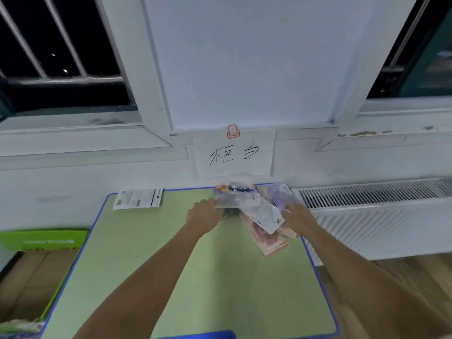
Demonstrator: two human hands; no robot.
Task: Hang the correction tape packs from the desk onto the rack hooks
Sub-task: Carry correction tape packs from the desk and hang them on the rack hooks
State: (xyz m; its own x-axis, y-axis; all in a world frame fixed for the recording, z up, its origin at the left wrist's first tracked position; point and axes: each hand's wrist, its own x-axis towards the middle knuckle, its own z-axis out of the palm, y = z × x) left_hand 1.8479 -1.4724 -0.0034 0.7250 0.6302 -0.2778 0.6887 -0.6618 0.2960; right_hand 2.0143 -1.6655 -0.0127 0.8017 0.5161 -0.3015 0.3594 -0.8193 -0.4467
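A pile of correction tape packs [241, 195] in clear and purple wrapping lies at the far right of the green desk [171, 265]. My left hand [204, 215] grips the pile's left edge. My right hand [294, 217] holds its right side, fingers on a purple pack [281, 192]. A white pack marked 36 [265, 215] slants between both hands, over pink packs [267, 241]. One more pack [138, 198] lies face down, white back up, at the desk's far left corner. No rack or hooks are in view.
A handwritten paper sign [233, 155] hangs from a red clip [232, 131] on the wall behind the desk. A white radiator [379, 216] stands to the right. An open cardboard box with a green flap [36, 265] sits left of the desk.
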